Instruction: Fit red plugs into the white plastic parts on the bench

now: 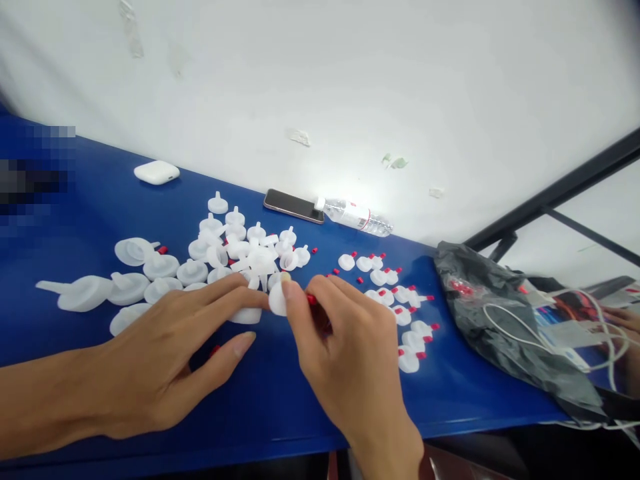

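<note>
My right hand (350,347) pinches a white spout cap (278,301) between thumb and forefinger. A small red tip (312,300) shows by the same fingers; whether it sits on the spout is hidden. My left hand (175,347) reaches over the pile with thumb and fingers apart. Its fingertips are beside the held cap and a loose white cap (246,315), and I cannot tell whether they touch either. Around it lie many white spout caps (192,272) without red tips. To the right are several white caps with red tips on their spouts (414,341).
Along the wall lie a white earbud case (157,173), a phone (294,205) and a clear water bottle (356,217). Loose red tips (360,281) dot the blue table (280,407). A grey plastic bag (473,313) and white cables sit at the right, near another person's hand (623,320).
</note>
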`<state>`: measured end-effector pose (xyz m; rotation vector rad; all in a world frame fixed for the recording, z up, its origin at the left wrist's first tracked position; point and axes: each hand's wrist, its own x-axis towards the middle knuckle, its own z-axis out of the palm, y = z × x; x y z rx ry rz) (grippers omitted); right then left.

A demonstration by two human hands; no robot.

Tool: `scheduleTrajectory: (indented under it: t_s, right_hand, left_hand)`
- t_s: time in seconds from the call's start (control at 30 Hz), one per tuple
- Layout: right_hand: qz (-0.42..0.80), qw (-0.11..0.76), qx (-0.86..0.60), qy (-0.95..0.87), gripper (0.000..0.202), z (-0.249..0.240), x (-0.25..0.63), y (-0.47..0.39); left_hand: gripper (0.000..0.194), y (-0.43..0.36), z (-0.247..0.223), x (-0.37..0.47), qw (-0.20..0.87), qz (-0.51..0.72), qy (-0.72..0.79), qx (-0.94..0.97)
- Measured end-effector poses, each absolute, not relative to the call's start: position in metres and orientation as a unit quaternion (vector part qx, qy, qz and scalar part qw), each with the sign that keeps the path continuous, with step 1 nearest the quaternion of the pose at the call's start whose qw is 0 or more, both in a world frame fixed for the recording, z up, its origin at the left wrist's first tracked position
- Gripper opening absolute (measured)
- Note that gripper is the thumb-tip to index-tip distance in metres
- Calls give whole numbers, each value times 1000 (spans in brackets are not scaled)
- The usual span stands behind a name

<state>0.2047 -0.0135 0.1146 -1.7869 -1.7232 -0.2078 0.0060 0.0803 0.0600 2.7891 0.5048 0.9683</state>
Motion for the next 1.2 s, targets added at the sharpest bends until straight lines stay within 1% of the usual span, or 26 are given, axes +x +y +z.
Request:
scheduleTrajectory:
  t_s: [0.1,0.2,0.33,0.5,0.63,0.8,0.93,1.07,1.2]
  right_hand:
    - [-97,294,-712,-630,49,118,216,-15]
    - [-121,264,-753,-591,51,123,235,-19]
    - [-121,234,-800,-539,56,126,262,-26]
    - [-62,193,-824,-529,57,121,276,-27]
    - [-17,142,-836,-529,47,115,272,-16]
    - [29,138,-831,-537,37,111,280,-13]
    - [27,115,-841,-528,20,113,293,-21]
    - [39,93,-844,-528,19,110,297,-23]
    - [-4,92,-831,-548,17,102,296,-19]
  left_hand:
    - [32,80,65,7,110,315,165,928]
    - [33,79,68,8,128,313,172,925]
    - [33,78,69,8,142,302,162,929]
    - [39,80,67,5,122,302,142,935]
    - [39,80,64,5,119,306,145,933]
    - [38,77,67,8,137,311,141,930]
    - [37,76,71,8,144,304,146,930]
    - [37,76,69,6,142,303,144,931]
    - [42,79,63,5,140,299,139,934]
